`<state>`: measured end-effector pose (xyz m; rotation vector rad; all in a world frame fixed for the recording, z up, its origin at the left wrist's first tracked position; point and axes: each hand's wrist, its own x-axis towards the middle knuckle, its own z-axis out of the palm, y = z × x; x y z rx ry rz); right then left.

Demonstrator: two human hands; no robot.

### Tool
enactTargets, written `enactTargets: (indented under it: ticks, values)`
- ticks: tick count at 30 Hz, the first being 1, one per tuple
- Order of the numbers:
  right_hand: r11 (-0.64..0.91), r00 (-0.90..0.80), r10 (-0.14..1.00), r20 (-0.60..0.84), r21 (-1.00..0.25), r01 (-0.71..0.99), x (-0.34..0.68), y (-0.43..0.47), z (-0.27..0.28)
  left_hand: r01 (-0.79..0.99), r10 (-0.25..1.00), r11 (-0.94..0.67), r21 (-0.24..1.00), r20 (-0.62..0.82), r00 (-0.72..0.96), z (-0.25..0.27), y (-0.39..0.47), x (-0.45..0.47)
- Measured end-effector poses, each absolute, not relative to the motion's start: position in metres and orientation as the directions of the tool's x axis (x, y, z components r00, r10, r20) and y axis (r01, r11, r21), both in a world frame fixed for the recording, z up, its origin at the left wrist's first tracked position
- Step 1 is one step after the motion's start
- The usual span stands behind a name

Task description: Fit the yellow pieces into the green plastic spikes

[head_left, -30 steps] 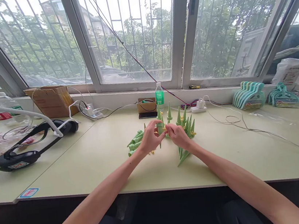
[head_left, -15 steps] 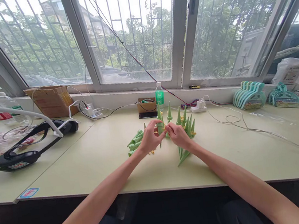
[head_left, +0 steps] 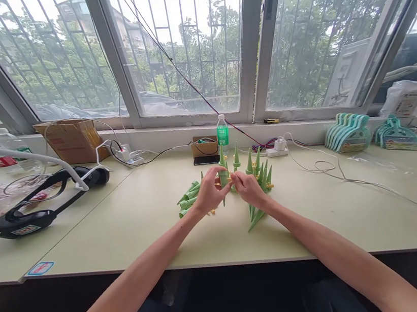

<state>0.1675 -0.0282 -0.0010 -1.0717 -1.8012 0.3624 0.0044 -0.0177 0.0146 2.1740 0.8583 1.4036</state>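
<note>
**Two hands hold one green piece upright, its tip to 12 o'clock**

Nearest to us, on the smooth pale table [head_left: 127, 238], at least two loose green cones [head_left: 257, 219] lie at 5 o'clock from the held piece, with tips towards 7. Next, our left hand [head_left: 212, 190] has its thumb and fingers curved around one green piece [head_left: 224, 178], plastic-looking, with a cone top; its long axis is vertical. Our right hand [head_left: 247, 187] pinches narrowly a small yellow part [head_left: 229, 179] at the side of this piece. At 8 o'clock there are at least three green tubes [head_left: 188, 203], lying with round open ends. At 3 o'clock we count at least five standing cones [head_left: 249, 163], pointing up. Farther, at 11, is one cardboard box [head_left: 202, 149]; at 12, one clear bottle [head_left: 223, 132].
</note>
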Motion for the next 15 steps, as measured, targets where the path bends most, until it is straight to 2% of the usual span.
enactTargets:
  ticks: [15]
  values:
    - [0.558, -0.159, 0.806, 0.57, -0.641, 0.527, 0.1683, -0.0268, -0.0019, 0.279, 0.669, -0.744, 0.608, 0.671, 0.32, 0.0131, -0.0161, 0.004]
